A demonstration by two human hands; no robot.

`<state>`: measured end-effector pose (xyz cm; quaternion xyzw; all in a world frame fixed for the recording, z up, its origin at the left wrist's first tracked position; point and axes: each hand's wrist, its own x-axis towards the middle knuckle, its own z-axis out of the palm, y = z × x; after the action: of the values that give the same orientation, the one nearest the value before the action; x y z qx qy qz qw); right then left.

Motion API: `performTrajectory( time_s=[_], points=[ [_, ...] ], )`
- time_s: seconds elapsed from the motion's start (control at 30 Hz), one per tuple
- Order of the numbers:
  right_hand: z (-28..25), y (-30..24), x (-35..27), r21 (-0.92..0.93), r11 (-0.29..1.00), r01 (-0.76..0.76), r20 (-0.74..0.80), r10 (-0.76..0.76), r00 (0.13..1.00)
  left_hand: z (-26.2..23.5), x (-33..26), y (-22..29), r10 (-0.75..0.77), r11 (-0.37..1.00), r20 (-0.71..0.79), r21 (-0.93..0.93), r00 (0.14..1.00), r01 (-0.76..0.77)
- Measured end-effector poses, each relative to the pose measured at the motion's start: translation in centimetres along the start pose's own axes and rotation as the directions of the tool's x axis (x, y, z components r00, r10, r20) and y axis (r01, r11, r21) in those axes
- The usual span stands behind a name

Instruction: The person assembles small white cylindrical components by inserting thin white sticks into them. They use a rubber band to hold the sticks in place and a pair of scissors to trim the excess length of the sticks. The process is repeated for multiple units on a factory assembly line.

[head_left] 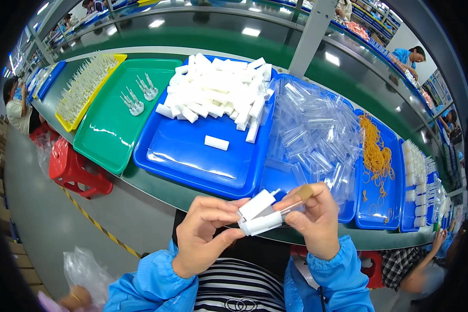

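Just above the table's near edge, my left hand (205,234) closes its fingers and thumb around the ends of a pair of white foam-like cylinders (260,205), which lie side by side and slightly apart. Opposite it, my right hand (320,218) pinches a thin, clear, rod-like piece (292,206) that meets the cylinders' other ends. A small tan flat patch (304,192) shows by its index fingertip; I cannot tell what it is. Behind them stands a blue tray (203,166) with a heap of white cylinders (218,88) and one lying apart.
A tray of clear plastic sleeves (317,135) and a blue tray of yellow rubber bands (377,148) stand to the right. Leftward are a green tray (106,119) with two pronged pieces, a yellow tray (70,122) of similar ones, and a red stool (75,169). Co-workers sit at both sides.
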<state>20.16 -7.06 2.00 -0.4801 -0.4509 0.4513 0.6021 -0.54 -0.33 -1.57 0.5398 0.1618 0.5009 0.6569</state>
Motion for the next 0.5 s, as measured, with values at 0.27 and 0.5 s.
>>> performTrajectory(
  time_s=[0.27, 0.5],
  points=[
    [0.3, 0.2, -0.7, -0.059, 0.998, 0.012, 0.095, -0.006, 0.995, 0.5, -0.1, 0.3, 0.024, 0.997, 0.053, 0.070, 0.998, -0.028],
    [-0.7, -0.5, -1.1, -0.265, 0.951, 0.156, 0.232, -0.094, 0.968, 0.0, 0.3, 1.3, -0.231, 0.972, 0.229, 0.020, 0.946, 0.233]
  ],
)
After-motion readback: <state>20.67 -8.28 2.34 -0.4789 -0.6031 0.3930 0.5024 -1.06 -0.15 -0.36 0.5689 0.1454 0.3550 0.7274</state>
